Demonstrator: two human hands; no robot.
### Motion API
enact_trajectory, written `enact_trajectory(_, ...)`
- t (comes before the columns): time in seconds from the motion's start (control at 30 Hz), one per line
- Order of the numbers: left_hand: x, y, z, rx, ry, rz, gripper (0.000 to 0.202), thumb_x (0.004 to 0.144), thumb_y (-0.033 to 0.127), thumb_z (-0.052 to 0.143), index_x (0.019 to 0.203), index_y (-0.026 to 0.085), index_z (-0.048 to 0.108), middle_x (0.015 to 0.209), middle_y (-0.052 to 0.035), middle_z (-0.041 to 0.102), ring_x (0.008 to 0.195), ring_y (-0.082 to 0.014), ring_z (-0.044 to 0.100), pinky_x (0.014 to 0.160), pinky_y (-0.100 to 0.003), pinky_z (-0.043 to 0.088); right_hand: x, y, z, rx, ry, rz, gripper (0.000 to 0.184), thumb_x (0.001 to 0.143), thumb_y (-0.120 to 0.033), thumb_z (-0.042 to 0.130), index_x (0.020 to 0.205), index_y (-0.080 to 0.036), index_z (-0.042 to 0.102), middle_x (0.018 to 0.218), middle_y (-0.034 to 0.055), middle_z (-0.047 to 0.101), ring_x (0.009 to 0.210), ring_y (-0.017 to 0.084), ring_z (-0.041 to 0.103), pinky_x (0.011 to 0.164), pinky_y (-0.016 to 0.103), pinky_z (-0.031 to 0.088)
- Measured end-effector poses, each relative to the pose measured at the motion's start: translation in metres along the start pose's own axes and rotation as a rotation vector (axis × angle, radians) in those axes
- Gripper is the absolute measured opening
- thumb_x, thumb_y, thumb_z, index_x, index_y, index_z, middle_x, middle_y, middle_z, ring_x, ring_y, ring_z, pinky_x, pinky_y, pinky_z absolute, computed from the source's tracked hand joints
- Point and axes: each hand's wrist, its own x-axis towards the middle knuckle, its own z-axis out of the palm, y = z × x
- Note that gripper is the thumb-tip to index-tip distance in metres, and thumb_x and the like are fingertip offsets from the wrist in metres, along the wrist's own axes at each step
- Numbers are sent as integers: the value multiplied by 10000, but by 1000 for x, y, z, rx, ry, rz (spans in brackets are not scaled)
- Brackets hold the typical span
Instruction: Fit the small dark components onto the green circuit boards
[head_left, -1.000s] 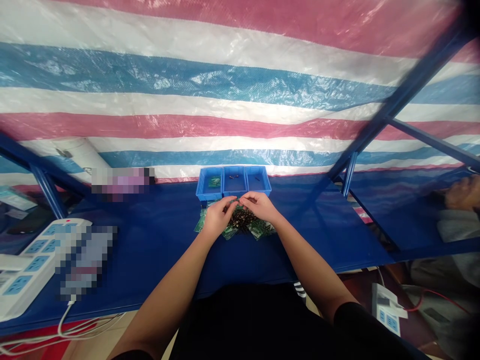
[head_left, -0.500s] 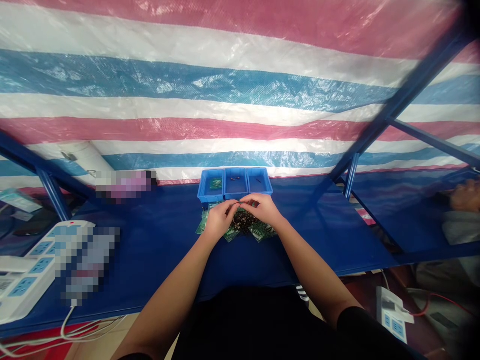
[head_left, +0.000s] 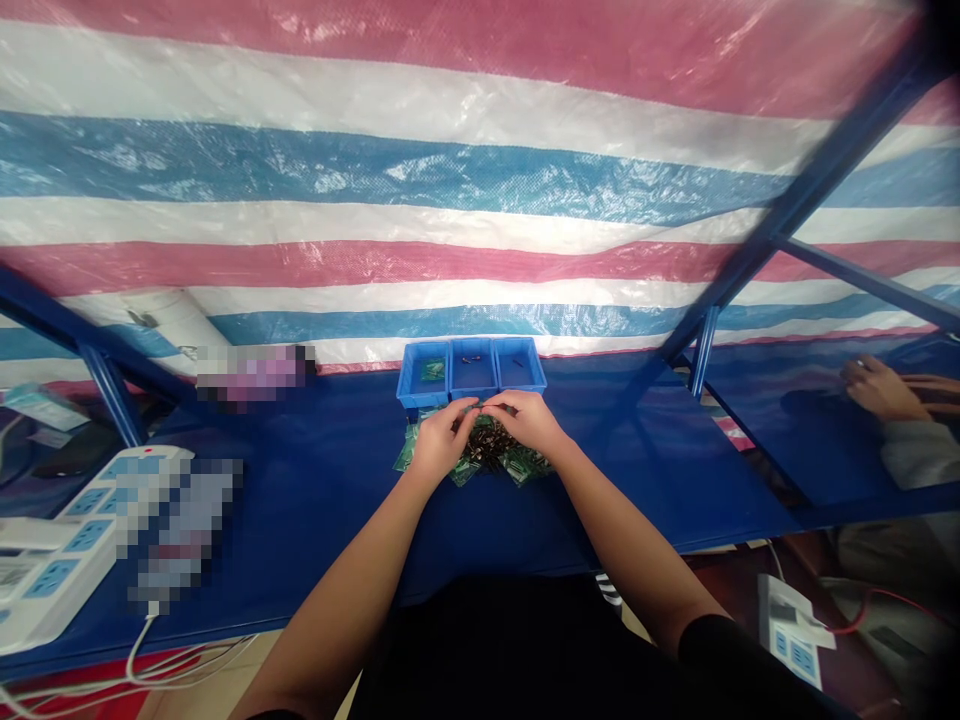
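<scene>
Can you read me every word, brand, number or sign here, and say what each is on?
No text is readable.
Green packets: any print is too small.
Left-hand power strip: any markings are too blurred.
Pink object and gray object: pixelated, so any text is hidden.

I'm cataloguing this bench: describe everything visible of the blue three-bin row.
The three-bin row looks like blue plastic: open-topped rectangular bins, upright, side by side on the blue tabletop before striped sheeting. The left bin holds something green; the middle and right bins, tiny dark items. The right hand overlaps its near edge; contact is unclear.
</scene>
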Motion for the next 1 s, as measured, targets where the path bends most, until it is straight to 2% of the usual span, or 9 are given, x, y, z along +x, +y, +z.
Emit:
enact_trajectory(0.17,1,-1,1,5,17,-11,266,928,367,497,1073,209,655,775,-13,703,605,-115,630,569,-204,468,0,-1,0,-26,-28,12,203,894,-341,559,956,-239,722,905,30,730,748,155,646,664,254,477)
enact_trajectory(0.3,1,-2,2,12,26,-24,266,929,374,491,1057,204,652,732,-4,691,590,-115,623,561,-203,459,-1,1,1,-38,16,27,222,862,-351,602,1018,-236,709,939,33,731,729,150,645,689,259,492)
enact_trajectory(0.57,0,0,2,2,22,-17,270,922,389,503,1042,206,660,721,-4,692,575,-112,619,568,-204,463,0,-1,0,-39,3,7,179,894,-302,545,925,-242,710,924,24,723,782,161,643,701,265,477)
enact_trajectory(0.73,0,4,0,-12,40,4,325,909,416,520,1130,203,629,653,15,652,542,-107,591,562,-207,461,0,-4,-2,-24,-11,34,209,923,-294,483,951,-228,680,910,36,714,811,169,640,722,268,470)
enact_trajectory(1.0,1,4,0,1,62,-22,274,918,393,511,1028,199,670,700,0,688,562,-105,610,564,-201,456,-2,-7,-3,-8,-75,48,231,954,-298,422,984,-223,638,873,26,697,787,152,631,705,246,460)
